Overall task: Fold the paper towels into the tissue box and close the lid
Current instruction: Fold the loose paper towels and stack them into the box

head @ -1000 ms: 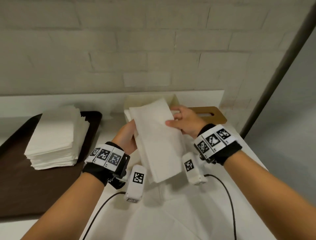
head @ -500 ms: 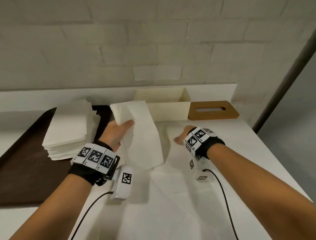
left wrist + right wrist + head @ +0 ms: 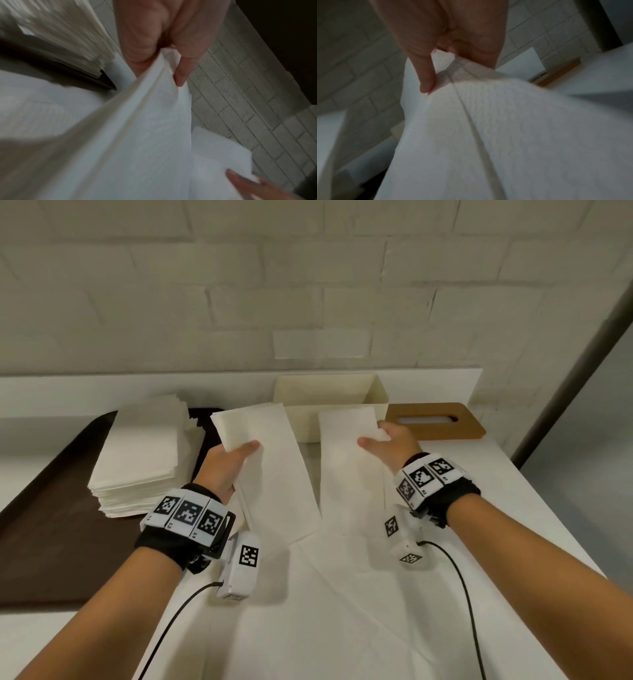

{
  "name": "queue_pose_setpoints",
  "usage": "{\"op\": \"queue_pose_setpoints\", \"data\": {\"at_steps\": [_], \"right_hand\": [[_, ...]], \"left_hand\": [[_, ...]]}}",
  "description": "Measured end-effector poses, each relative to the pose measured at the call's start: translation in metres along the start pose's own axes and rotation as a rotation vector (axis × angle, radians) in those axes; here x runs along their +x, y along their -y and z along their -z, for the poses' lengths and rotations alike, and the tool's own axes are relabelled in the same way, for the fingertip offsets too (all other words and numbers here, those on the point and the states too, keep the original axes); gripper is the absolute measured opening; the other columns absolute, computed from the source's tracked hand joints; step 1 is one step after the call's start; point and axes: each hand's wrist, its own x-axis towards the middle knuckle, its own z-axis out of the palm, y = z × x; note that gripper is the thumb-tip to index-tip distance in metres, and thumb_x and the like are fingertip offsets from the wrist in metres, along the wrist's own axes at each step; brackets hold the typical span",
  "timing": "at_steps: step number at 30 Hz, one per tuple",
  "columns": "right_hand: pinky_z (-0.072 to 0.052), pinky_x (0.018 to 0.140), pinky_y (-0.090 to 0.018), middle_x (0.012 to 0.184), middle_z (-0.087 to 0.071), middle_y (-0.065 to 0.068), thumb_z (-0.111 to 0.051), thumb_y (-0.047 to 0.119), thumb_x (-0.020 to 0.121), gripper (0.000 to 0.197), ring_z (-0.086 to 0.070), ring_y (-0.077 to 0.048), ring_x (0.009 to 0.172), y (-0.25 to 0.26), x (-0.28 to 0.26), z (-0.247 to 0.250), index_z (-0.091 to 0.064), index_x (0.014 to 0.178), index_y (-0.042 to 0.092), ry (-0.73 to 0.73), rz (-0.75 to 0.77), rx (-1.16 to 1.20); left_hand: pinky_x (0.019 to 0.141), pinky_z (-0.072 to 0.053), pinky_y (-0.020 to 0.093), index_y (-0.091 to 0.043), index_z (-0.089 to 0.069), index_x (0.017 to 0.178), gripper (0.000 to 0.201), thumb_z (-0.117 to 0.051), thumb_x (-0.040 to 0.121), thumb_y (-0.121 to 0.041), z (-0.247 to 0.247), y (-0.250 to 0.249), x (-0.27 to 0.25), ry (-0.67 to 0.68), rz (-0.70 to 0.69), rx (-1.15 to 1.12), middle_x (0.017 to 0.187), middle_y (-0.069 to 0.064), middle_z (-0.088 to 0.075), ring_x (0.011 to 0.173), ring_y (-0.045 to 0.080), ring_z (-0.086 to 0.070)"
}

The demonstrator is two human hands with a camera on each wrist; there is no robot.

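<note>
left hand (image 3: 228, 463) pinches 1 towel (image 3: 274, 474) | right hand (image 3: 390, 445) pinches 1 second towel (image 3: 349, 460) | 1 stack (image 3: 144, 453), 1 box (image 3: 342, 398)

The held paper towels (image 3: 274, 467) hang before the open tissue box (image 3: 329, 398).

Quick count: two loose paper towels, one (image 3: 270, 460) left of the tissue box (image 3: 329, 402) front, one (image 3: 349, 460) right in front of it. One tissue box, one wooden lid (image 3: 435, 422) to its right, one towel stack (image 3: 144, 453) on one brown tray (image 3: 51, 508) to its left.
</note>
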Motion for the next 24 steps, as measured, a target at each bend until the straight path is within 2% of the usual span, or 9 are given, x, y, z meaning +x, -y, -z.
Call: {"op": "queue_pose_setpoints", "data": {"at_steps": [5,8,10,12,14,16,19,21,24], "right_hand": [[-0.051,0.076,-0.014,0.109,-0.064,-0.004,-0.062,0.011,0.085,0.035,-0.061,-0.017,0.099,0.024,-0.007,0.041,-0.058,0.120,0.006,0.021,0.078,0.304],[-0.055,0.077,-0.025,0.094,-0.067,0.002,-0.064,0.009,0.083,0.026,-0.067,-0.012,0.081,0.042,-0.013,0.059,-0.062,0.109,0.010,0.106,0.100,0.481],[-0.057,0.077,-0.028,0.092,-0.068,0.002,-0.063,0.007,0.083,0.017,-0.068,-0.010,0.076,0.051,-0.015,0.066,-0.063,0.098,0.015,0.166,0.135,0.549],[-0.057,0.078,-0.029,0.093,-0.068,0.002,-0.065,0.008,0.082,0.017,-0.068,-0.010,0.078,0.055,-0.015,0.068,-0.063,0.097,0.017,0.174,0.159,0.522],[-0.056,0.073,-0.023,0.088,-0.067,0.004,-0.066,0.007,0.081,0.020,-0.067,-0.002,0.069,0.054,-0.017,0.066,-0.064,0.101,0.012,0.159,0.183,0.399],[-0.053,0.071,-0.017,0.086,-0.066,0.005,-0.066,0.009,0.082,0.027,-0.064,0.000,0.066,0.050,-0.019,0.063,-0.063,0.108,0.005,0.166,0.177,0.228],[-0.051,0.087,-0.027,0.104,-0.068,-0.006,-0.065,0.012,0.083,0.029,-0.064,-0.015,0.090,0.041,-0.022,0.058,-0.062,0.111,0.005,0.168,0.160,0.069],[-0.048,0.089,-0.028,0.112,-0.066,-0.009,-0.065,0.013,0.084,0.030,-0.062,-0.017,0.095,0.038,-0.023,0.055,-0.061,0.112,0.005,0.166,0.156,0.041],[-0.048,0.087,-0.028,0.115,-0.065,-0.012,-0.067,0.013,0.082,0.035,-0.062,-0.019,0.097,0.037,-0.023,0.051,-0.059,0.114,0.003,0.163,0.143,0.074]], "left_hand": [[0.087,-0.045,0.038,-0.010,-0.056,0.116,0.028,-0.057,0.090,-0.020,-0.016,-0.002,0.005,0.031,0.011,0.073,0.088,0.002,-0.062,0.090,0.024,-0.058],[0.091,-0.046,0.040,-0.010,-0.059,0.111,0.027,-0.055,0.091,-0.027,-0.031,-0.010,0.004,0.063,-0.007,0.114,0.094,0.007,-0.063,0.093,0.028,-0.059],[0.084,-0.048,0.036,-0.008,-0.061,0.105,0.029,-0.054,0.091,-0.033,-0.044,-0.016,-0.001,0.123,-0.028,0.140,0.092,0.010,-0.064,0.089,0.028,-0.061],[0.064,-0.052,0.024,-0.009,-0.062,0.096,0.025,-0.050,0.093,-0.031,-0.058,-0.020,-0.007,0.200,-0.040,0.115,0.079,0.004,-0.068,0.072,0.017,-0.067],[0.049,-0.049,0.016,-0.013,-0.062,0.090,0.021,-0.051,0.094,-0.031,-0.073,-0.023,-0.015,0.280,-0.051,0.056,0.067,-0.004,-0.071,0.057,0.005,-0.068],[0.059,-0.052,0.021,-0.014,-0.064,0.096,0.024,-0.053,0.092,-0.035,-0.085,-0.026,-0.020,0.338,-0.055,0.014,0.079,-0.004,-0.075,0.069,0.006,-0.070],[0.072,-0.050,0.029,-0.016,-0.060,0.110,0.039,-0.040,0.095,-0.045,-0.095,-0.026,-0.023,0.334,0.018,-0.131,0.097,0.000,-0.070,0.087,0.014,-0.066],[0.080,-0.050,0.031,-0.018,-0.057,0.120,0.052,-0.032,0.093,-0.055,-0.098,-0.025,-0.025,0.360,0.052,-0.172,0.109,0.003,-0.068,0.098,0.017,-0.064],[0.083,-0.051,0.034,-0.012,-0.057,0.119,0.041,-0.046,0.093,-0.042,-0.106,-0.021,-0.029,0.326,0.026,-0.097,0.114,0.010,-0.066,0.096,0.022,-0.065]]}}
